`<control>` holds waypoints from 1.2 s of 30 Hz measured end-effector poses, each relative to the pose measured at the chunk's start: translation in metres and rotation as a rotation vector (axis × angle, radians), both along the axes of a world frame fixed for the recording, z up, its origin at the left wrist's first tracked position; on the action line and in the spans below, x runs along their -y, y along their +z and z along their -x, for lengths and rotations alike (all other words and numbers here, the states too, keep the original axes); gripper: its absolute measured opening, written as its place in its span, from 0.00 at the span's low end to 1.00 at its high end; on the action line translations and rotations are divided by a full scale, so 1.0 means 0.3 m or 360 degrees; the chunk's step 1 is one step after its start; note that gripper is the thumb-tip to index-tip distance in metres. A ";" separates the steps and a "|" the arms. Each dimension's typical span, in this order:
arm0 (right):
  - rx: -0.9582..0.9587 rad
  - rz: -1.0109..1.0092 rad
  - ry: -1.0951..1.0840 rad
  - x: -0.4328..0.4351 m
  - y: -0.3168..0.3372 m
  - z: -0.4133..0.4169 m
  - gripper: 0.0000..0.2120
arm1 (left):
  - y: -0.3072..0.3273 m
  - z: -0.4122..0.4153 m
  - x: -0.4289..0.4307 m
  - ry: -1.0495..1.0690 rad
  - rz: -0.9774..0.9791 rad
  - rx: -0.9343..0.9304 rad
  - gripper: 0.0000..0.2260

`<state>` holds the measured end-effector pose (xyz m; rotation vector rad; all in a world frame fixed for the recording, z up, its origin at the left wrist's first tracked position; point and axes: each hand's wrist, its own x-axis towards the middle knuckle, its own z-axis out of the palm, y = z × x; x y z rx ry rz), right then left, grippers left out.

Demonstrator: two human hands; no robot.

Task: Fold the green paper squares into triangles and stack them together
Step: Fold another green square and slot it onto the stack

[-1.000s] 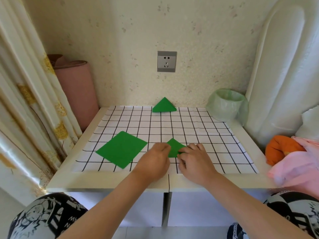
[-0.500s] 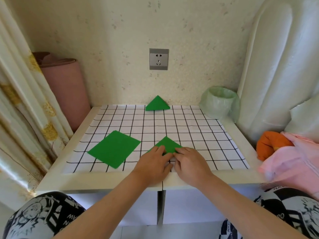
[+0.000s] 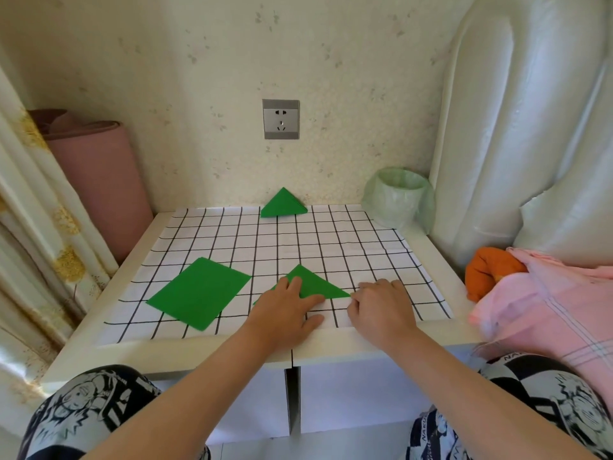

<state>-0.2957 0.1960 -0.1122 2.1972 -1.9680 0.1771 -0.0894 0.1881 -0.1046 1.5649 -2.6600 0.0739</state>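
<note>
- Grid cloth (image 3: 331, 240), white with black lines, covers a small white table set against a speckled wall.
- Triangle (image 3: 318, 283): thin green paper, folded and lying flat on the cloth. Its long edge runs left to right between the two hands, and its apex points away from the person.
- Left hand (image 3: 285, 313): fingers straight and close together, resting flat on the triangle's left part and covering that corner.
- Right hand (image 3: 381, 310): fingers bent, with the thumb side at the triangle's right tip. I cannot tell whether they pinch the tip or only press beside it.
- Stack (image 3: 283, 204): finished green triangles with layered edges showing, straight beyond the left fingertips and well apart from them, at the cloth's far edge by the wall.
- Judgement: the next move turns on carrying the triangle straight forward to the stack. The left hand is in line with it; the right would have to reach across.
- Square (image 3: 199, 292): unfolded green paper, flat and matte, just left of the left fingers and not touching them. I cannot tell whether it is one sheet or several.
- Judgement: the paper is light and will likely slide on the smooth cloth unless it is pinned.
- Bin (image 3: 398, 197): lined with a pale green crinkled bag, far beyond the right fingers.
</note>
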 end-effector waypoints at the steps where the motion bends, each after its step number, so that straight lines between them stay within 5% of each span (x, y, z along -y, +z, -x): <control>1: -0.0013 0.0005 0.0000 0.000 0.000 -0.001 0.19 | 0.001 -0.002 0.003 -0.0008 0.0003 -0.0011 0.21; 9: 0.0258 0.0176 0.0432 0.065 -0.007 0.007 0.13 | -0.011 -0.060 0.104 0.0007 -0.0254 -0.0555 0.22; 19: 0.0292 -0.0163 0.0930 0.204 0.039 -0.033 0.15 | 0.031 -0.075 0.186 -0.0261 -0.0159 -0.0349 0.17; 26: 0.0112 0.0028 0.1078 0.273 0.075 -0.061 0.06 | 0.054 -0.085 0.214 -0.0264 -0.0174 -0.0467 0.13; 36: 0.0689 0.0109 0.0942 0.305 0.181 -0.097 0.07 | 0.186 -0.084 0.236 0.0035 0.0178 -0.0756 0.07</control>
